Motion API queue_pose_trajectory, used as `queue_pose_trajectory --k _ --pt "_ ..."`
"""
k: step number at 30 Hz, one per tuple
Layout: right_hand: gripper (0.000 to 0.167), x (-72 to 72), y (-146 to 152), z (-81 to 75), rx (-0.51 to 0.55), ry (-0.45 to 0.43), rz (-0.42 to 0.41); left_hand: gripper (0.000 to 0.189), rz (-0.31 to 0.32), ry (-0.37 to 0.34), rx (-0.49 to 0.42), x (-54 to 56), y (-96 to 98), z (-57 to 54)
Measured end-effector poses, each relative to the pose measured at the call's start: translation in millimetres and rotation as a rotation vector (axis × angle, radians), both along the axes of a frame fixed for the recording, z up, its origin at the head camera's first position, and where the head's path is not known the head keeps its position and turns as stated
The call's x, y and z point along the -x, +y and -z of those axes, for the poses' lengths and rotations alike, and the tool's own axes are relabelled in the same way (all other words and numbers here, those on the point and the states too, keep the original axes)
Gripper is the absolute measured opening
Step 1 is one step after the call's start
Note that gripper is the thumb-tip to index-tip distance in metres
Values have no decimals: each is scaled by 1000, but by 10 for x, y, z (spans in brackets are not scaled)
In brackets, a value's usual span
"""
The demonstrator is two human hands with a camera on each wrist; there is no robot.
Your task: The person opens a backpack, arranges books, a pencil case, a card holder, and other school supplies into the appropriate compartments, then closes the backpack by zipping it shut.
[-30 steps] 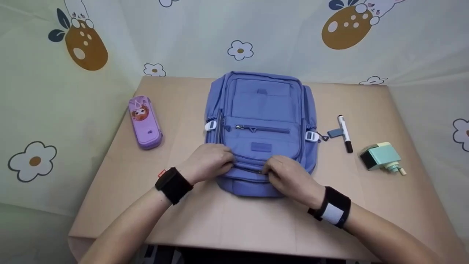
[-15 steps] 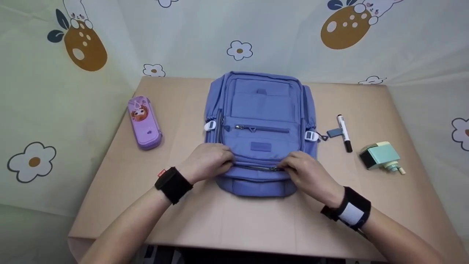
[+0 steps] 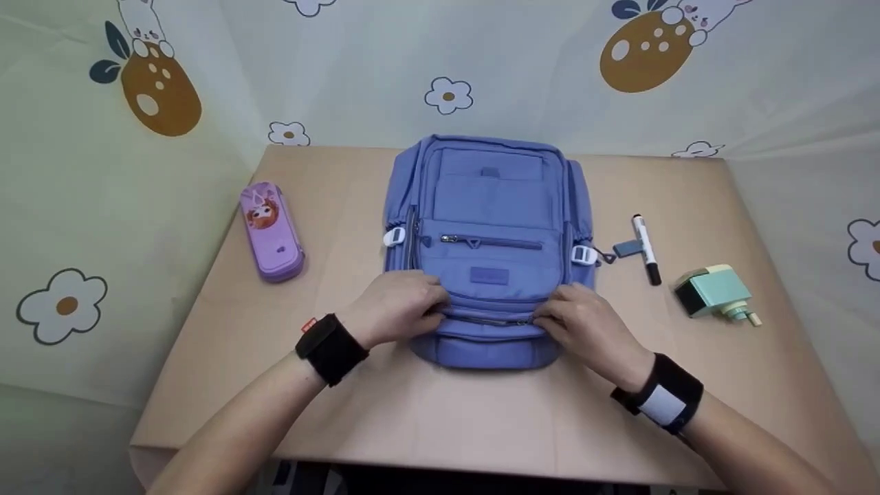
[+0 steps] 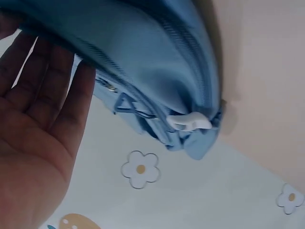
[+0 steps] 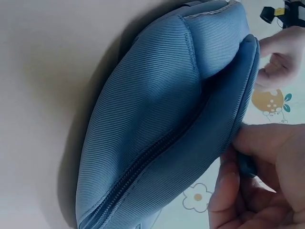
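A blue backpack (image 3: 491, 199) lies front side up on the table, its lower end towards me. My left hand (image 3: 399, 306) grips the fabric at the left end of the lower front pocket; in the left wrist view its fingers (image 4: 78, 102) reach behind the pocket's edge. At the right end of the same pocket, my right hand (image 3: 595, 330) pinches the zipper pull (image 5: 246, 164), a dark blue tab seen between thumb and fingers in the right wrist view. The front pocket zipper (image 3: 481, 320) runs between both hands. A second zipper (image 5: 138, 164) shows lower on the bag.
A purple pencil case (image 3: 273, 234) lies on the left of the table (image 3: 344, 412). Right of the bag are a white marker (image 3: 646, 249) with a black cap, a small grey-blue piece (image 3: 627, 249) and a mint-green block-shaped object (image 3: 718, 292). Patterned cloth walls (image 3: 364, 82) stand around.
My right hand has moved right along the lower front pocket, taking the zipper slider with it. My left hand has shifted slightly right. The backpack and the other things stay in place.
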State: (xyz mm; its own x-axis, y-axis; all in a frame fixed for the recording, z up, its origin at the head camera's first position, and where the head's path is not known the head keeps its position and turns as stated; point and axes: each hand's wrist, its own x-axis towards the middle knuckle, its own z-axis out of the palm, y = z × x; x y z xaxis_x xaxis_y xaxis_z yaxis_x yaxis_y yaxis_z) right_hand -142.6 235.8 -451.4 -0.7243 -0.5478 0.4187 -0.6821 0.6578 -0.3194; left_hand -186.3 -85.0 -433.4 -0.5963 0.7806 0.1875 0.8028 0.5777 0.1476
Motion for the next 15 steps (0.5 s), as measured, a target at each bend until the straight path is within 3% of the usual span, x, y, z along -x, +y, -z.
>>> queue_pose_trajectory --k 6,10,15 --pt "14 -1 -7 10 20 63 41 18 17 18 71 -73 379 -127" --pt "15 2 -29 16 49 91 54 21 9 49 108 -95 600 -109" --pt "15 2 -55 13 66 92 57 22 -7 123 120 -108 721 -55"
